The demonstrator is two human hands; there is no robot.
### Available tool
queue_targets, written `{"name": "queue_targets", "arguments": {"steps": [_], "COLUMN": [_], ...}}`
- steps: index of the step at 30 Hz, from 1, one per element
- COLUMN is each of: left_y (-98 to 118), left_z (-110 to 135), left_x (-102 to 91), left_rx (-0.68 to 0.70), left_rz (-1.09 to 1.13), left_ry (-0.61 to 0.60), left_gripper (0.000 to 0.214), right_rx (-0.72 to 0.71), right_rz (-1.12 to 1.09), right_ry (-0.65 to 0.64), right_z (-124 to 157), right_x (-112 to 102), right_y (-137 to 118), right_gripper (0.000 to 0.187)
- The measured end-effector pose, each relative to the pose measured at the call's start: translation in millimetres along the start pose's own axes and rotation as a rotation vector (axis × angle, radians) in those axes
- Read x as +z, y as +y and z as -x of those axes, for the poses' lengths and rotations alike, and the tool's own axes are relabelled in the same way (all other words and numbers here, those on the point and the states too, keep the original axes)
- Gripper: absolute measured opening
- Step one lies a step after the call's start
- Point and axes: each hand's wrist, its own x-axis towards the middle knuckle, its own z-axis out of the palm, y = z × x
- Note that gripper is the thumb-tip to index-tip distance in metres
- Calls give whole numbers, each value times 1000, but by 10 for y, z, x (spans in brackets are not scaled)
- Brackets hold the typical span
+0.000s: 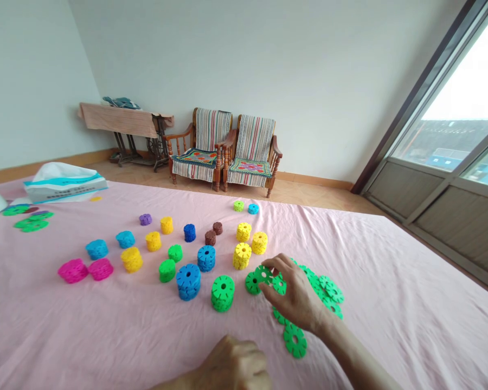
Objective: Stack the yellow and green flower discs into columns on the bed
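fingers of right hand pinching a green plastic disc, left hand loosely fisted

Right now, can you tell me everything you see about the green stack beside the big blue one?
The green stack is a short pile of flat, bright green discs that look like foam or soft plastic. Each disc has notched edges, and the top one has a small round centre hole. It stands upright on the pink bedsheet. The right hand is nearby, not touching it.
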Motion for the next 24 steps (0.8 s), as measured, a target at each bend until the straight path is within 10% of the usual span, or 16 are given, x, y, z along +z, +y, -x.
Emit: {"name": "queue_targets", "arguments": {"steps": [24], "left_y": [-20], "left_z": [24], "left_x": [84], "left_rx": [-4], "left_rz": [11], "left_ry": [-9], "left_gripper": [29], "right_rx": [38], "right_rz": [78], "right_ry": [-4], "right_z": [-5], "right_x": [227], "right_y": [-10], "right_gripper": [28]}}
